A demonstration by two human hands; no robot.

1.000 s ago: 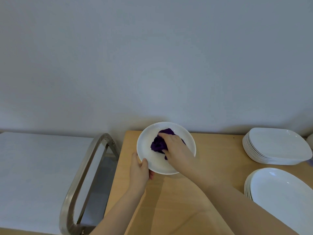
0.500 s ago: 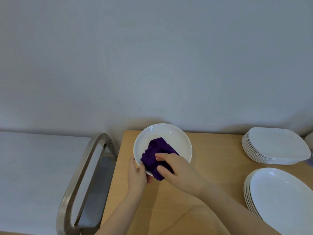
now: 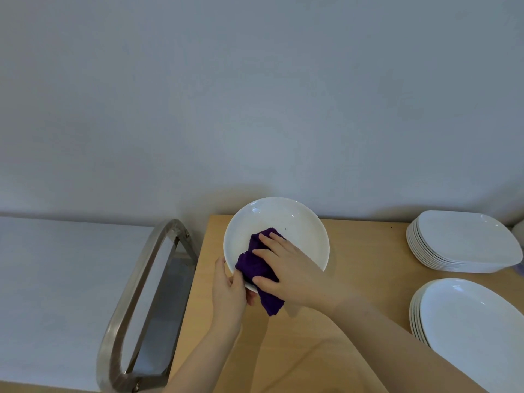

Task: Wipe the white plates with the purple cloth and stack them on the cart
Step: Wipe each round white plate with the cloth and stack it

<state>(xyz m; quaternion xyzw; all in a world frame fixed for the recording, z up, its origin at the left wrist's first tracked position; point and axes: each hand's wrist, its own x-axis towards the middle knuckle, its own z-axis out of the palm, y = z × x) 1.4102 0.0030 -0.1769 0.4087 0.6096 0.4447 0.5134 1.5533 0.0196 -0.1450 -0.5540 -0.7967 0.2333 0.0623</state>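
A round white plate (image 3: pixel 292 225) is held tilted above the wooden table's far left corner. My left hand (image 3: pixel 228 290) grips its near rim, thumb on top. My right hand (image 3: pixel 292 268) presses a crumpled purple cloth (image 3: pixel 255 268) against the plate's near left part, fingers spread over the cloth and the thumb curled round its lower fold. One end of the cloth hangs over the rim. The cart (image 3: pixel 147 290) with its steel handle stands left of the table.
A stack of squarish white plates (image 3: pixel 465 242) sits at the table's far right, and a stack of oval white plates (image 3: pixel 476 333) lies nearer on the right. The wooden table (image 3: pixel 368 265) runs along a plain wall. A white surface (image 3: pixel 56 279) lies left of the cart.
My right hand has dragged the cloth from the plate's centre down to its near left rim. The cloth now hangs over the edge. My left hand keeps its hold.
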